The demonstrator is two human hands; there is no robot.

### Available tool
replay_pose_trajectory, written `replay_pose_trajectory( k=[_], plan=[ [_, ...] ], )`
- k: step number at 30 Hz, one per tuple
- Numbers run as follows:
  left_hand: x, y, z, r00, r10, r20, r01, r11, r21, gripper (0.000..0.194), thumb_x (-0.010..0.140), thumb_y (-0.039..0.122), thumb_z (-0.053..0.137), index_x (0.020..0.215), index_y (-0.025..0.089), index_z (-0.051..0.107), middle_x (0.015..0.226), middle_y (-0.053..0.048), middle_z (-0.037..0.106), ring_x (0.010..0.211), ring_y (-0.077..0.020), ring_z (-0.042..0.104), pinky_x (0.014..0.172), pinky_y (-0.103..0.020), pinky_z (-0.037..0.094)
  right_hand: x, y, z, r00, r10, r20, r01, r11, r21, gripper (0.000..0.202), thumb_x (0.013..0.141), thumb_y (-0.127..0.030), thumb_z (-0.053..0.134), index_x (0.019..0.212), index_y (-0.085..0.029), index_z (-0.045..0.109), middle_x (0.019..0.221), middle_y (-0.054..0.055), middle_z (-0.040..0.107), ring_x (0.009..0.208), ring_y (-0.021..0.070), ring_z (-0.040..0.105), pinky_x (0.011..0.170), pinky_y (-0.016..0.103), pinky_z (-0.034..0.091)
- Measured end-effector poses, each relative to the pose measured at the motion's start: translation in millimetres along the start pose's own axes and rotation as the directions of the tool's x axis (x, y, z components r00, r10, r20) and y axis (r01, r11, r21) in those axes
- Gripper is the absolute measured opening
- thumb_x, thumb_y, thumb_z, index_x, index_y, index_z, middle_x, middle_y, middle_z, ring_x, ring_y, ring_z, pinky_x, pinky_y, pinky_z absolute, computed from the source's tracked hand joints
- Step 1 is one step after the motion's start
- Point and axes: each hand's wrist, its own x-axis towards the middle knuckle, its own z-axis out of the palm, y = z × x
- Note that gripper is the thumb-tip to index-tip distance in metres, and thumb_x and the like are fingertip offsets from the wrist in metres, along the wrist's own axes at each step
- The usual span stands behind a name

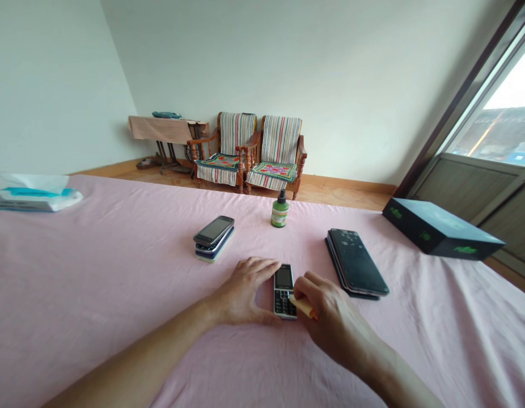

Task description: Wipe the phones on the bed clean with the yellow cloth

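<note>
A black keypad mobile phone [283,277] with a silver edge lies face up on the pink cloth. The thumb and fingertips of my left hand [248,292] brace its left side, at the top and bottom corners. Between the fingers of my right hand [326,303], a small folded yellow-orange cloth [303,306] is pinched against the right side of the keypad. Left of the hands is a stack of phones [214,238], a grey one on top. On the right, a large black smartphone [358,260] rests on other flat devices.
A green spray bottle [280,211] stands behind the phone. Farther right sits a black box [441,229]. A tissue pack [35,195] is at the far left of the pink-covered surface [118,260]. Two wooden chairs [273,150] and a covered side table [164,129] stand by the wall.
</note>
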Motion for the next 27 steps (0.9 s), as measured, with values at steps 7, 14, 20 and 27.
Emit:
replay_pose_trajectory(
  k=[7,14,20,27],
  plan=[
    [1,0,0.4,1.000,0.006,-0.017,-0.006,1.000,-0.020,0.093,0.064,0.061,0.075,0.141,0.023,0.038,0.141,-0.011,0.045,0.128,-0.0341,0.039,0.107,-0.048,0.029,-4,-9,-2,0.994,-0.055,0.098,0.056,0.998,-0.005,0.026,0.070,0.006,0.051,0.066,-0.017,0.062,0.073,0.002,0.058,0.068,0.0138,0.052,0.060,0.025,0.031],
    [1,0,1.0,1.000,0.005,-0.018,-0.005,1.000,-0.010,0.093,0.063,0.060,0.075,0.140,0.021,0.039,0.141,-0.012,0.046,0.128,-0.0338,0.040,0.107,-0.048,0.030,-4,-7,4,0.995,-0.035,0.098,0.034,0.999,0.014,0.024,0.069,0.006,0.052,0.067,-0.015,0.063,0.076,0.004,0.059,0.071,0.0143,0.052,0.062,0.026,0.033],
    [1,2,-0.1,1.000,0.000,-0.020,0.000,1.000,-0.015,0.091,0.064,0.059,0.075,0.140,0.023,0.040,0.141,-0.012,0.046,0.128,-0.0334,0.040,0.107,-0.047,0.030,-3,-9,6,0.995,-0.064,0.074,0.061,0.997,0.036,0.023,0.069,0.005,0.053,0.068,-0.015,0.062,0.078,0.004,0.060,0.073,0.0146,0.053,0.065,0.025,0.035],
    [1,0,1.3,1.000,0.011,-0.028,-0.011,1.000,-0.016,0.092,0.063,0.055,0.077,0.140,0.022,0.040,0.140,-0.011,0.047,0.127,-0.0337,0.041,0.106,-0.047,0.030,-2,-10,6,0.995,-0.047,0.089,0.042,0.997,0.064,0.024,0.068,0.006,0.052,0.065,-0.016,0.062,0.075,0.002,0.059,0.071,0.0137,0.052,0.062,0.025,0.034]
  ],
)
